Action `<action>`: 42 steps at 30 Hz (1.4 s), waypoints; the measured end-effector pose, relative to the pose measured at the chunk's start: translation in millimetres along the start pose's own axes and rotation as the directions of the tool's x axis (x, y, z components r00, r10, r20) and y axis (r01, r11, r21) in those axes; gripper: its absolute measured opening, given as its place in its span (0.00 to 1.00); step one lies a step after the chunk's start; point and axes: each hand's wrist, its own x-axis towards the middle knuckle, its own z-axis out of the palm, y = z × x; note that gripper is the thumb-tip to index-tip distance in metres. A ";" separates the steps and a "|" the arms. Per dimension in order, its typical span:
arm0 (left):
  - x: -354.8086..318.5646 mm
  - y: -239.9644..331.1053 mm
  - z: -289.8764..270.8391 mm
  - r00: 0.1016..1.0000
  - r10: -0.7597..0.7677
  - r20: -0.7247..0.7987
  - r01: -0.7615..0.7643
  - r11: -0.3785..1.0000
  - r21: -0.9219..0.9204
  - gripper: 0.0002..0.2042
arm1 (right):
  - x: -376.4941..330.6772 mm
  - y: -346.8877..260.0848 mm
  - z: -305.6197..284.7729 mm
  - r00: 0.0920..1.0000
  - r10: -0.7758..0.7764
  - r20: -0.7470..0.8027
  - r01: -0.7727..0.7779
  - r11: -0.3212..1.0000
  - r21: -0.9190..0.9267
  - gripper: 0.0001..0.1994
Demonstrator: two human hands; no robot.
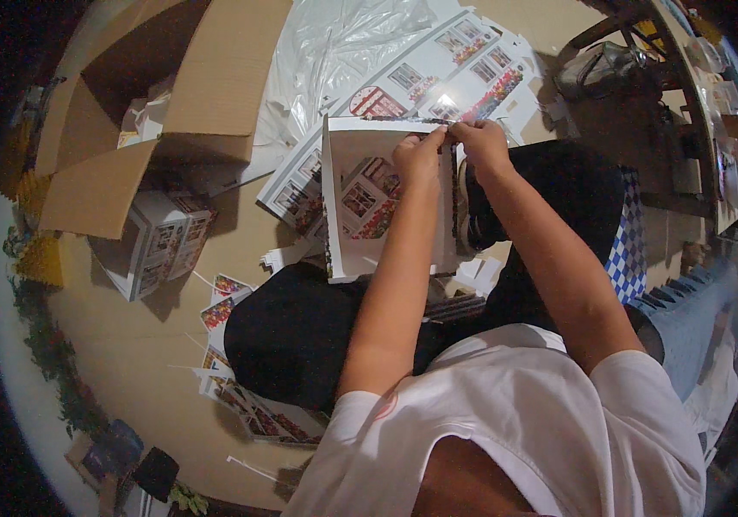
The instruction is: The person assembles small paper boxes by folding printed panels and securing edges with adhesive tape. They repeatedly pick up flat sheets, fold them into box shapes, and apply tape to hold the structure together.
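Note:
A white open-frame cardboard box [354, 261] with dark, patterned outer edges stands between my knees. Through its opening a printed sheet with windows and flowers shows. My left hand [418, 157] is at the box's far right corner, thumb and fingers pinched on the edge. Right beside it my right hand [483, 146] is closed on the same corner, the two sets of fingertips meeting. Whether a small piece is between the fingertips is too fine to make out. Beyond the box lies a large white printed card sheet [421, 76] with house fronts and flowers.
A big open brown carton [218, 73] stands at the far left, a printed white box [158, 237] below it. Clear plastic film [343, 34] lies at the back. Printed offcuts [253, 414] lie by my left leg. A wooden rack [684, 103] stands at right, near a checkered cloth [629, 241].

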 end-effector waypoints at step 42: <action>-3.8 43.7 -34.0 0.952 0.232 -0.200 -0.240 0.970 -0.020 0.11 | -4.6 25.2 3.5 0.938 -0.251 0.241 0.270 0.962 -0.050 0.19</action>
